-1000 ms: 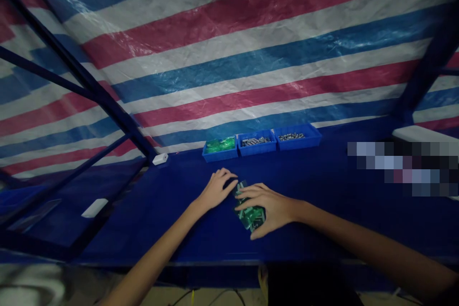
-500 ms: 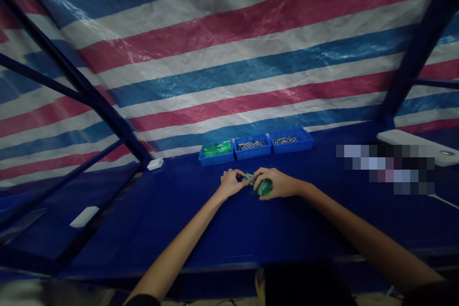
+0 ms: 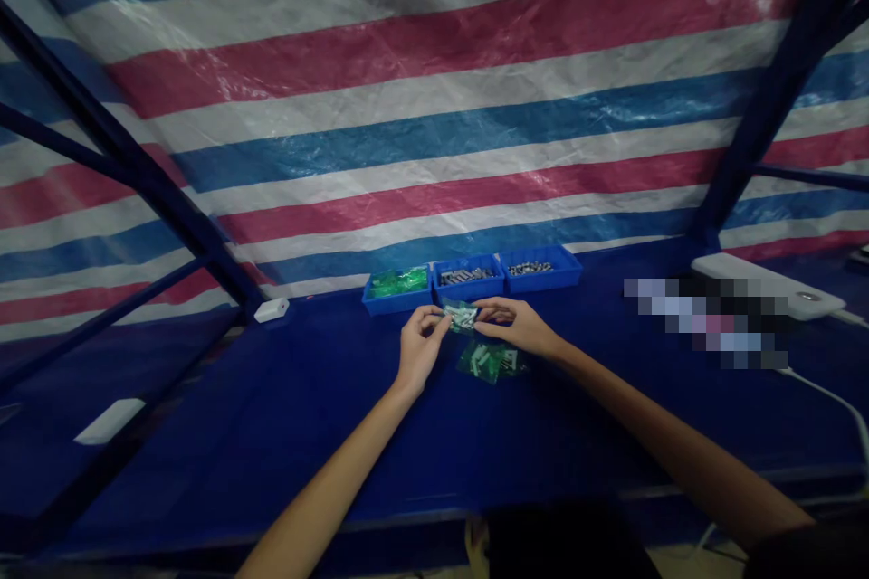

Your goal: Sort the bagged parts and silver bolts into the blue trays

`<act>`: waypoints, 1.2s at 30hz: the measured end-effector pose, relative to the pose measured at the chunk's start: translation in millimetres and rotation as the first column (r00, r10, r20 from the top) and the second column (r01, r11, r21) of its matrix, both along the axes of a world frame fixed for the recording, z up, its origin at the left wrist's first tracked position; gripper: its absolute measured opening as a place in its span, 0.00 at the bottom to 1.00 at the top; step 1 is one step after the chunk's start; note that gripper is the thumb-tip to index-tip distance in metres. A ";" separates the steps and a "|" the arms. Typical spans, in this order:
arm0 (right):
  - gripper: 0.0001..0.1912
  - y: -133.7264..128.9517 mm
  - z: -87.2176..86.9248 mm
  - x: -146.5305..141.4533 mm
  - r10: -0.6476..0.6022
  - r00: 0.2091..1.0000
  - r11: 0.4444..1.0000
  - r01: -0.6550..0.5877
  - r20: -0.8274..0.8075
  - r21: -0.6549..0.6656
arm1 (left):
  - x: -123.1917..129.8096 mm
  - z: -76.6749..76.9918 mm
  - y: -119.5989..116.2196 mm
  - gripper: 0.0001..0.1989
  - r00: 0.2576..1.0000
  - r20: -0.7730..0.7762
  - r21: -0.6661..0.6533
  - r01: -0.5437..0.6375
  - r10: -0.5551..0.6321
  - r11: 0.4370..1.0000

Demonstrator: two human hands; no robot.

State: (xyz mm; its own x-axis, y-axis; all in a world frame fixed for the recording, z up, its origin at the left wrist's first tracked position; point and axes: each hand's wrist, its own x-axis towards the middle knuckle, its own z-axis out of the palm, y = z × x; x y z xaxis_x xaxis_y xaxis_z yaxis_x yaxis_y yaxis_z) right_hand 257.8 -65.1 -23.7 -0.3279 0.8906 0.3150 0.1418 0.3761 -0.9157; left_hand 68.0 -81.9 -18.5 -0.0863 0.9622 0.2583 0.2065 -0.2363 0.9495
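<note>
The head view shows the person's left hand [image 3: 419, 344] pinched, thumb against fingers, on the left end of a small clear plastic packet of silvery pieces [image 3: 462, 315], and the right hand [image 3: 521, 327] closed on its right end. The packet sits between the hands, just in front of the middle bin (whether it touches the table cannot be told). Just below lie green-tinted plastic packets with pale, stick-like pieces inside [image 3: 485, 364], overlapping too much to count, on the dark blue tabletop [image 3: 353, 416].

Beyond stand three shallow blue plastic bins in a row: the left bin [image 3: 400, 302] holds shiny green plastic, the middle bin [image 3: 471, 293] silver cylinders, the right bin [image 3: 547, 280] smaller silvery parts. Any print on the packets is too small to read. Two white blocks [image 3: 272, 310] lie farther left.
</note>
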 end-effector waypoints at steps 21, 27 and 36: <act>0.10 -8.7 -0.3 -10.3 -0.059 0.998 0.969 0.060 -0.013 0.241 | -11.2 14.8 -2.7 0.07 0.771 -0.633 0.254 0.297 -0.073 0.920; 0.13 -4.3 7.3 -5.6 -0.205 0.978 0.945 0.211 -0.049 0.250 | -35.6 28.8 27.9 0.08 0.826 -0.497 0.489 0.012 0.267 0.872; 0.12 -2.4 5.8 3.6 -0.238 0.960 0.935 0.267 -0.148 0.233 | -61.8 46.9 83.1 0.08 0.471 -0.849 0.352 0.169 0.238 0.921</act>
State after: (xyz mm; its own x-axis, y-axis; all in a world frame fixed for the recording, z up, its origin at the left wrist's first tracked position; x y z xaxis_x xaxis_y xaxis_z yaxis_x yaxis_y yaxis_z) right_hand 261.4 -67.5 -17.9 -0.0508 0.8278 0.5586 0.1610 0.5588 -0.8135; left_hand 6.2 1.2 28.3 0.3455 0.7855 0.5134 0.8795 -0.4619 0.1149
